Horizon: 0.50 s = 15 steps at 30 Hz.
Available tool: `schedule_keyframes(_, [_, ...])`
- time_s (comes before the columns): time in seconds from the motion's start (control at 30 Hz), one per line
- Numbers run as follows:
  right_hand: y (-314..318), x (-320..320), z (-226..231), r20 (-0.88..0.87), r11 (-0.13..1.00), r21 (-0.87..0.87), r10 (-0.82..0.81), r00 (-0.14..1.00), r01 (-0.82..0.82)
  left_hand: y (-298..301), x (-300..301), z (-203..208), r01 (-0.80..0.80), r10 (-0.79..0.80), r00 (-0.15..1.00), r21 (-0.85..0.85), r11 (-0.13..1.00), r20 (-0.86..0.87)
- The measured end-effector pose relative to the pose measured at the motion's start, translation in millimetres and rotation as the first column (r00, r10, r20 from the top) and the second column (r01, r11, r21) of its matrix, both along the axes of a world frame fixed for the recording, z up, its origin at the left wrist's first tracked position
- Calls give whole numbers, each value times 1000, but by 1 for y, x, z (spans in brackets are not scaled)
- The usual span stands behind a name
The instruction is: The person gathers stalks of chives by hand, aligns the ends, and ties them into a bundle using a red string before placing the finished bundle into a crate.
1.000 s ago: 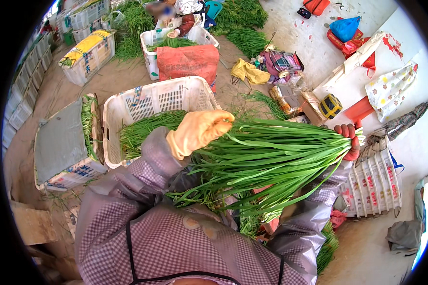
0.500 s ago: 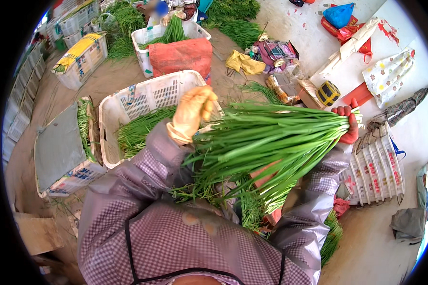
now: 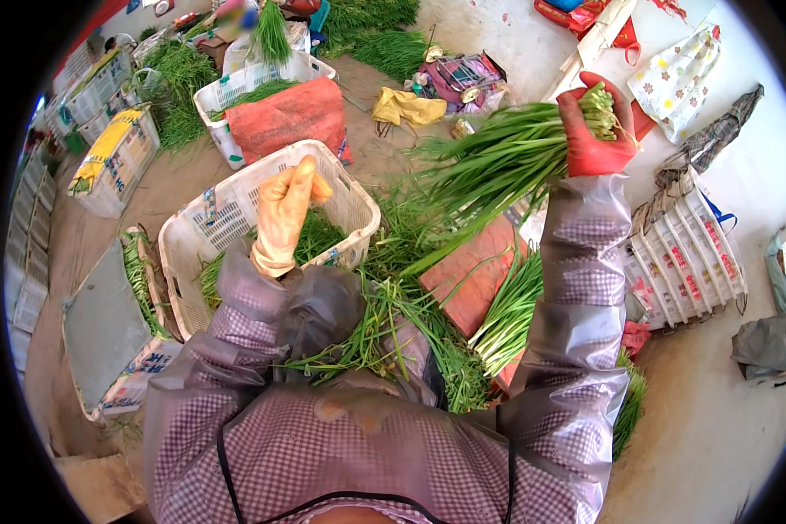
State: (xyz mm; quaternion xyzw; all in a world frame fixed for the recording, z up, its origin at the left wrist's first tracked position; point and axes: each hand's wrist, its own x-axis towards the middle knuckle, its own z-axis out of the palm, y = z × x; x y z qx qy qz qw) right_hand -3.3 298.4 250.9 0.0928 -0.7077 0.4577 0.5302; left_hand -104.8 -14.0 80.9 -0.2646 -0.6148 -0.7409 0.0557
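My right hand [image 3: 601,131], in a red glove, is raised at the upper right and wrapped round the pale stem ends of a bunch of garlic chives [image 3: 506,157]. The long green leaves fan out leftward and down. My left hand [image 3: 286,214], in a pale yellow glove, is held up in front of a white crate [image 3: 327,157]. Its fingers are pressed together; whether anything small is between them I cannot tell. Loose chives [image 3: 384,332] lie across my lap. Beside them is a reddish board [image 3: 476,275], with more chives [image 3: 511,306] by its right edge.
A grey-covered crate [image 3: 105,314] stands at the left. Farther off is another crate with a red cloth [image 3: 288,118] over its side, with a person behind it. A yellow cloth [image 3: 409,106] lies on the floor. To the right, a white slatted basket [image 3: 690,262] lies tipped.
My right hand has lifted the chives and turned them, moving up and slightly left; the leaves now hang in a narrower fan. My left hand has moved left, away from the leaves.
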Motion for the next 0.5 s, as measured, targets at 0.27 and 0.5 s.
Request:
schedule_keyframes(0.27, [2, 41, -70, -12, 583, 810, -80, 997, 57, 91, 51, -73, 804, -878, 16, 516, 296, 479])
schedule_keyframes(0.5, [-34, 97, -319, 617, 592, 675, -124, 777, -441, 114, 112, -199, 278, -726, -640, 957, 86, 251])
